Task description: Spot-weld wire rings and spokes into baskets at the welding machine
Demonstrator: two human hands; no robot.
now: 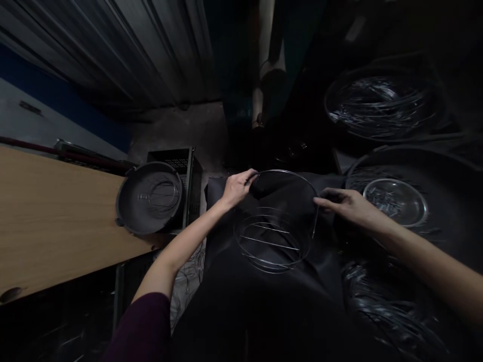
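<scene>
A thin curved metal wire [285, 171] spans between my two hands above the dark cloth on my lap. My left hand [238, 188] pinches its left end between thumb and fingers. On the right, my right hand [337, 202] grips the same wire, and a straight piece hangs down below those fingertips. A round wire frame with several cross bars [269, 245] rests on the dark cloth [222, 241], below and between my hands.
At left, a round black tub [132, 201] with wire pieces sits by a black crate [192, 176] and a wooden board [56, 216]. At right, a clear bowl [422, 213] of small metal pieces lies in a large dark basin [453, 186]; wire bundles [385, 103] are behind.
</scene>
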